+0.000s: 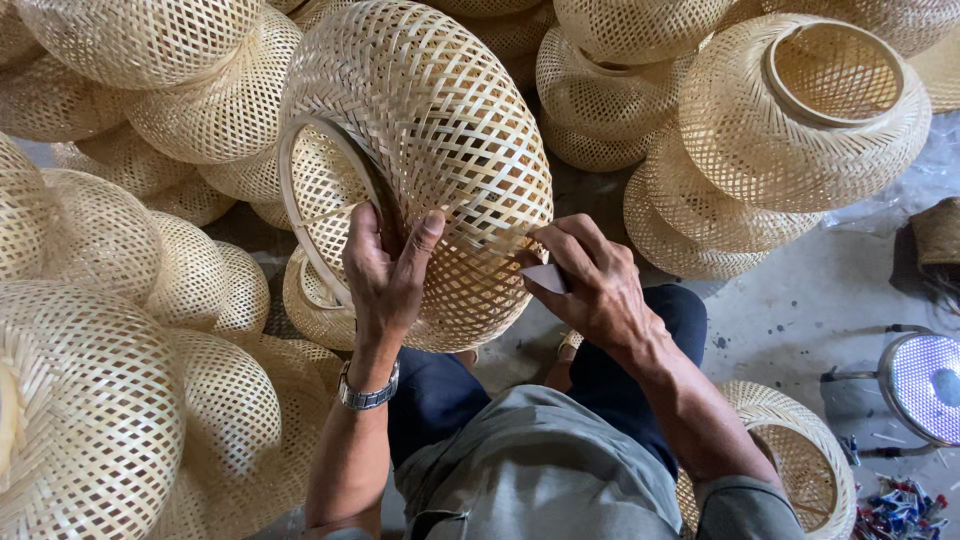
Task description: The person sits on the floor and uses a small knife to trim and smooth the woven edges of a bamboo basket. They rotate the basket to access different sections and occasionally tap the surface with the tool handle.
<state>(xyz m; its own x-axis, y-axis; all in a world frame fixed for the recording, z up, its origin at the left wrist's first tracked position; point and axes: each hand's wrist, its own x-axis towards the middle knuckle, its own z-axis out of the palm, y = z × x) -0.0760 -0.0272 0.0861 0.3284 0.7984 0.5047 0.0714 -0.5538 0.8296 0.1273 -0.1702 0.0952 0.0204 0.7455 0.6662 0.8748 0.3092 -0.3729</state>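
Observation:
A round woven bamboo lampshade lies on its side above my knees, its ringed opening facing left. My left hand, with a metal watch on the wrist, grips the shade at the rim, thumb on the outside and fingers inside the opening. My right hand pinches a small pale flat piece and presses it against the shade's lower right side, where loose strip ends stick out.
Many similar woven shades are piled at the left, across the back and at the right. Another shade stands by my right elbow. A round metal lamp and small coloured bits lie on the concrete floor.

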